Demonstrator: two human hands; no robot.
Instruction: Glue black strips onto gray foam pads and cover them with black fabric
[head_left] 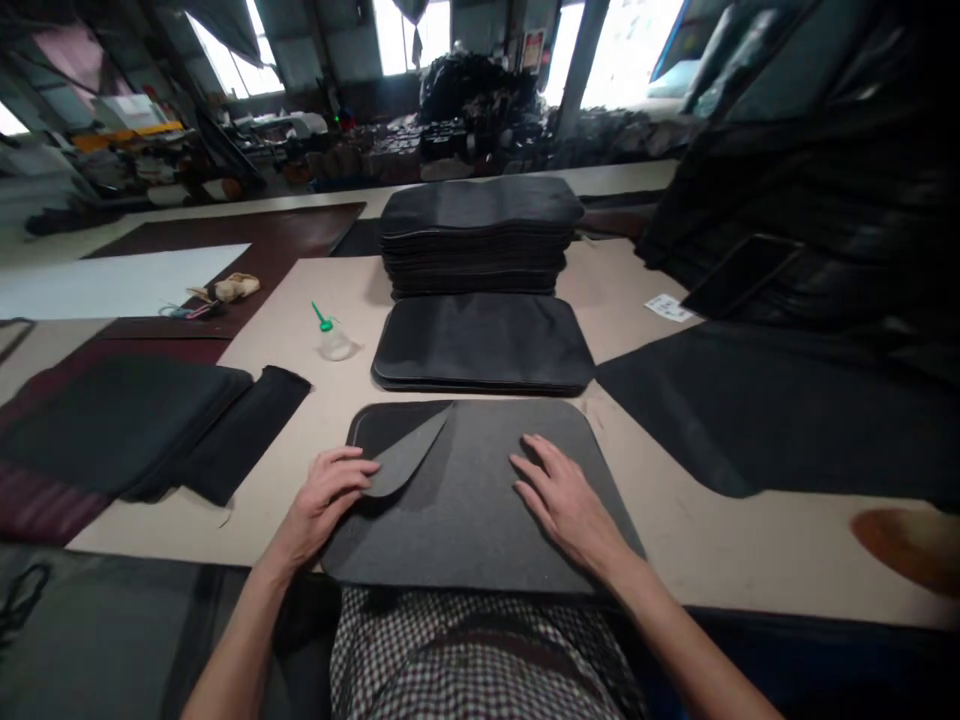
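In front of me, at the table's near edge, lies a dark grey rounded-corner sheet (480, 530) on top of a black piece of the same outline. My left hand (322, 505) pinches the sheet's far left corner, which is lifted and folded back. Under that corner the black piece (382, 425) shows. Flat on the right half of the sheet rests my right hand (562, 500), fingers spread. Just beyond is a low stack of black rounded panels (484, 340), and behind it a taller stack of similar panels (480, 215).
A small clear bottle with a green nozzle (335, 342) stands left of the stacks. Folded black fabric (120, 425) lies at the left, a large black sheet (787, 410) at the right. A brown round object (907, 548) sits at the right edge, near a white card (667, 307).
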